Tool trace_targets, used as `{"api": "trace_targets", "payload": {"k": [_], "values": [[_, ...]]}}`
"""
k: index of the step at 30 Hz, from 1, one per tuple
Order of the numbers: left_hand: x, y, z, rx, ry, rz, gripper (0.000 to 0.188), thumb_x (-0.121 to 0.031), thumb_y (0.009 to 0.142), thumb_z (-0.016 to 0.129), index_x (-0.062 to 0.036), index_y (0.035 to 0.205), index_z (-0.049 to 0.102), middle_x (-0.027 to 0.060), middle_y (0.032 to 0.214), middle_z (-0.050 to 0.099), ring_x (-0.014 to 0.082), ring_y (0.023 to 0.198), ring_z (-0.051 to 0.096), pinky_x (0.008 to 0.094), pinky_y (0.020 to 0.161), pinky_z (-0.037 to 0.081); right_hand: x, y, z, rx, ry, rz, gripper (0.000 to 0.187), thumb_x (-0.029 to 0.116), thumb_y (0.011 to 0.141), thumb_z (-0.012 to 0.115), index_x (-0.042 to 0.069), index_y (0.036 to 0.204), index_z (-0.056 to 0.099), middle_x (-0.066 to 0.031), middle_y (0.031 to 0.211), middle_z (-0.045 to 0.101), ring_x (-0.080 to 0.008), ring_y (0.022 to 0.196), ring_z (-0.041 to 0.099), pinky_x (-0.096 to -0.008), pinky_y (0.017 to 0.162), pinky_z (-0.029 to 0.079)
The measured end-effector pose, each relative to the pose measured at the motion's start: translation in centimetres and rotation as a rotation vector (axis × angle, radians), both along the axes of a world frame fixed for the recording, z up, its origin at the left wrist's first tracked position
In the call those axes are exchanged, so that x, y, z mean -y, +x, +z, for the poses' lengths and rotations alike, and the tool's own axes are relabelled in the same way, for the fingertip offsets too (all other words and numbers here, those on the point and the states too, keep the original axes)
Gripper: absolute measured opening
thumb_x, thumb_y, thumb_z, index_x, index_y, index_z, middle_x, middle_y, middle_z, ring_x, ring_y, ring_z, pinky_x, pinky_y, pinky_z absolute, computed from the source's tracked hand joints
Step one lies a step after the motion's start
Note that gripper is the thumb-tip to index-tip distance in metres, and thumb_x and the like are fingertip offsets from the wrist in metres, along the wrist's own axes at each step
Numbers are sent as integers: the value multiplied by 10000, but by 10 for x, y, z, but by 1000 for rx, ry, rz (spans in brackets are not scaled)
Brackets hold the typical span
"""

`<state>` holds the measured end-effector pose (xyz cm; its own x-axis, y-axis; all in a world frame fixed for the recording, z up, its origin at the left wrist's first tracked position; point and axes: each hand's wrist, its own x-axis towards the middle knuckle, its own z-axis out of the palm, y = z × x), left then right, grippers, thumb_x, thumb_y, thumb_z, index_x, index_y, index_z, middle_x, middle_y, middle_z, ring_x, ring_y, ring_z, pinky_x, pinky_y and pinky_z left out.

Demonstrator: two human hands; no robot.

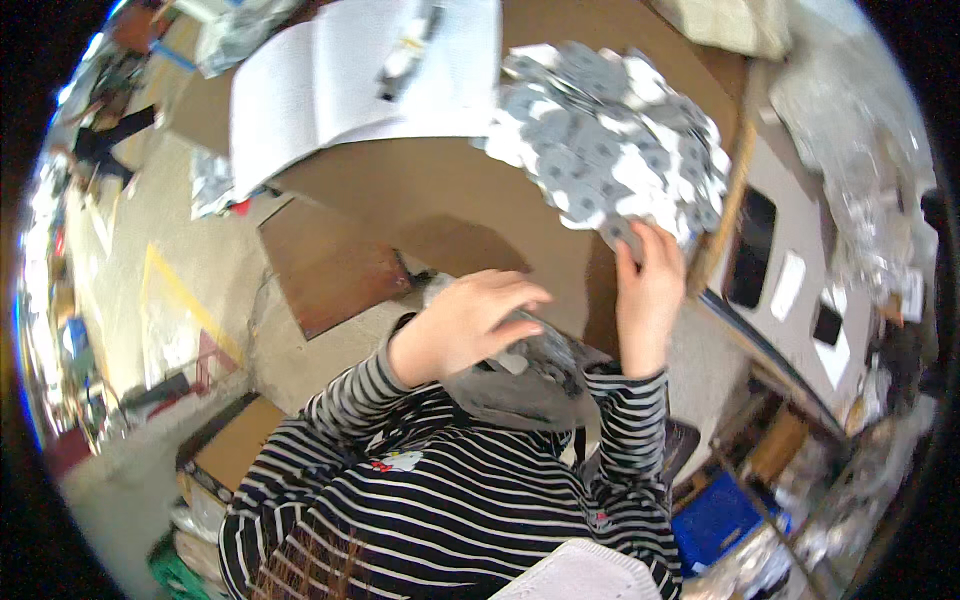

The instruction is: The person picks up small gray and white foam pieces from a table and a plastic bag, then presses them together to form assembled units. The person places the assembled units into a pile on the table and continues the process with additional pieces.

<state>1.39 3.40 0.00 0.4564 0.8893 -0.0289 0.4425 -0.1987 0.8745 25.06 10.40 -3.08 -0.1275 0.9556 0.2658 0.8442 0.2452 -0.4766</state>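
A heap of flat grey pieces with small central holes and white pieces [590, 150] lies on the brown tabletop [400, 185]. At its near edge, the thumb and fingers of my right hand [652, 290] pinch one grey flat piece [620, 236]. My left hand [465, 322] hovers over my lap, its thumb apart from its curved fingers, with nothing visible between them. Just below it, a grey bag [505, 400] sits open against my striped top. Clear plastic and some pale pieces show inside the bag, but its depth is hidden.
An open white notebook [365, 75] lies at the far left of the table, a marker-like object [408, 55] on it. To the right, a side table holds a dark phone [752, 248] and clear plastic bags [850, 130]. A brown board [335, 265] stands left; a blue bin [725, 520] sits lower right.
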Motion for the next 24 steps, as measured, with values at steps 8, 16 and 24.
{"api": "trace_targets", "payload": {"k": [8, 16, 24], "values": [[-63, 74, -33, 43, 387, 135, 319, -201, 860, 648, -32, 1130, 625, 149, 1175, 603, 342, 1095, 582, 436, 933, 494, -7, 10, 17, -100, -242, 10, 328, 2, 850, 694, -45, 1164, 612, -197, 1079, 632, -359, 987, 611, -417, 869, 496], [-67, 89, -52, -108, 417, 196, 234, -174, 884, 565, -78, 1091, 617, 100, 1035, 582, 279, 995, 608, 397, 823, 516, 5, 6, 23, -132, -301, 61, 259, 91, 893, 700, -59, 1077, 599, -188, 1001, 583, -349, 919, 579, -420, 834, 467], [-66, 62, -42, 60, 209, 189, 137, -143, 858, 696, -59, 964, 671, 129, 904, 672, 324, 873, 666, 395, 773, 543, 15, 10, 19, -505, -524, -40, 301, 4, 845, 757, -1, 1130, 660, -107, 933, 732, -153, 846, 686, -278, 749, 532]]}}
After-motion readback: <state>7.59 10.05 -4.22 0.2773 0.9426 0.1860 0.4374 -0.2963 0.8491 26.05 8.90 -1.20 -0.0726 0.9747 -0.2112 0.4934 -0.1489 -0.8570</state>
